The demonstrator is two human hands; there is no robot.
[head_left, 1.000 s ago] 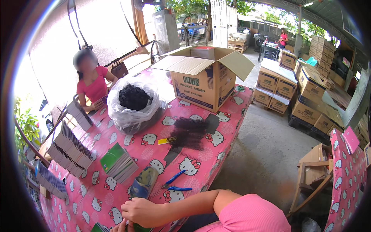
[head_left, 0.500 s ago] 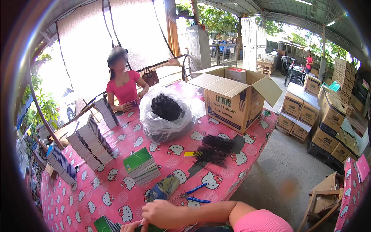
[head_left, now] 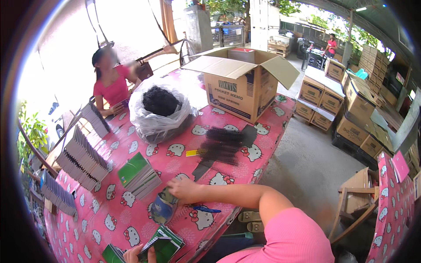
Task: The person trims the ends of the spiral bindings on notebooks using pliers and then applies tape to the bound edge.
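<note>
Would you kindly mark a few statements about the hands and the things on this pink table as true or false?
1. The right hand rests on a small tin on the pink table. True.
2. The left hand is empty. False: it holds a green notebook at the lower edge.
3. The big cardboard box on the table has its flaps shut. False: the flaps stand open.
4. A clear plastic bag holds a black heap. True.
5. The blue pen lies on top of the stack of green notebooks. False: it lies on the table beside the right forearm.
</note>
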